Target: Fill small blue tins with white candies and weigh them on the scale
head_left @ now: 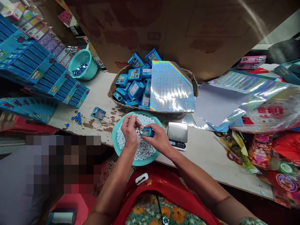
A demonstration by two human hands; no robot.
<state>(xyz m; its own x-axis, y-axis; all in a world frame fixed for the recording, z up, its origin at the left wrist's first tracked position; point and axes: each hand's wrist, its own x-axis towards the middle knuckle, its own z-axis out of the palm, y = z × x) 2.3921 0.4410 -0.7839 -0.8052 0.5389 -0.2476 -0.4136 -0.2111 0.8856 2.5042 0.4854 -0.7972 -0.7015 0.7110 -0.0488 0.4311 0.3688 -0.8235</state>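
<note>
Right hand [159,137]: grip closed around blue box [147,132], held over basin [142,162], presumably so stray white pieces [145,152] land inside. Left hand [130,130]: fingers curled, also over basin; cannot tell whether it grasps pieces. Scale [177,132] sits right of basin, apparently for easy reach.

You're in a packing workshop. Stacked blue cardboard boxes [43,75] and a round turquoise basin [142,162] of white pellets [147,151] show it.
</note>
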